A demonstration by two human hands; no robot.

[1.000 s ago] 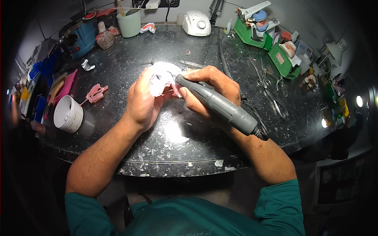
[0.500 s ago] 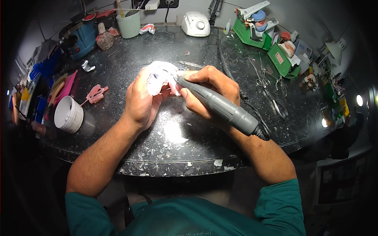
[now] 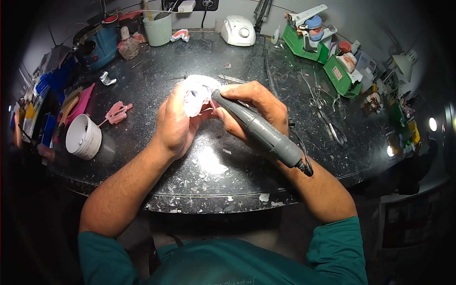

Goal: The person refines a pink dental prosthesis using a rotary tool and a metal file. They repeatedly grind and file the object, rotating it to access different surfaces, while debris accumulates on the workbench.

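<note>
My left hand (image 3: 173, 121) is closed around a whitish, arch-shaped dental piece (image 3: 194, 97) with pink along its lower edge. Strong light washes out much of its surface. In my right hand (image 3: 261, 104) is a dark grey rotary handpiece (image 3: 259, 128), gripped like a pen. Its narrow front end points at the right side of the dental piece; the tip itself is too small to make out, so contact cannot be told. From the handpiece's rear a black cord curls away beside my right forearm.
To the left stand a white tub (image 3: 84, 137) and a pink frame-like piece (image 3: 116, 113). A white control box (image 3: 238, 31) sits at the back. Scissors and pliers (image 3: 332, 128) lie on the right, below green bins (image 3: 342, 76). A blue machine (image 3: 97, 47) occupies the back left.
The handpiece has swung to a steeper slant, its rear end shifting left and down. The dental piece has turned and shifted slightly right in my left hand.
</note>
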